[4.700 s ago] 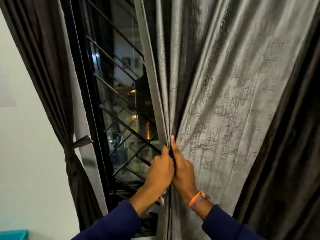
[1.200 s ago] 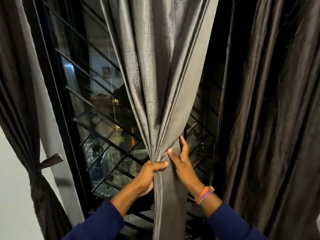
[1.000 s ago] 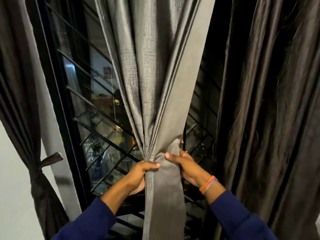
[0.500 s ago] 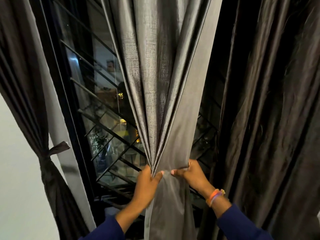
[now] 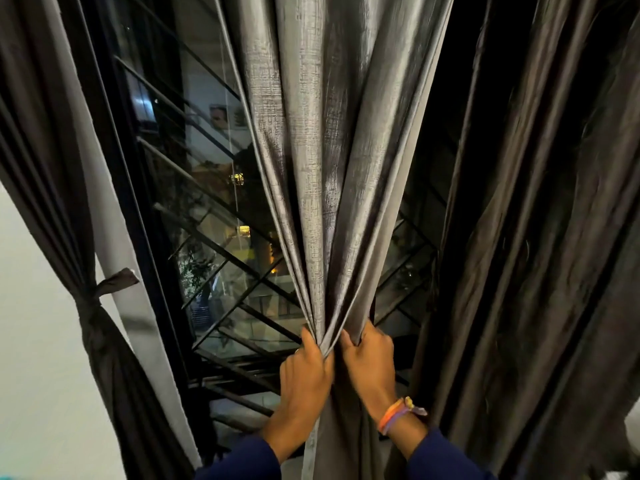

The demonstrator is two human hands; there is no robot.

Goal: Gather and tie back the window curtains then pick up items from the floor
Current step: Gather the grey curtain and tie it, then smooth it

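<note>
Both hands bunching grey curtain [image 5: 332,174] in front of window [image 5: 207,216].

L hand [image 5: 304,375] & R hand [image 5: 372,365] side by side at curtain's pinched waist, fingers curled round the gathered folds, gripping tight; cloth fans out above, hangs straight below. Left of window: dark curtain [image 5: 104,348] w/ tie [image 5: 116,280] knotted. Right of grey curtain: loose dark drape [image 5: 540,237]. Band [image 5: 398,415] on R wrist.

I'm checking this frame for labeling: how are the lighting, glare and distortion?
Head view: dim indoor light; sheen streaks on the grey curtain; reflections on the window glass; the dark curtain is nearly black; wide-angle bending at the edges; both hands are sharp.
</note>
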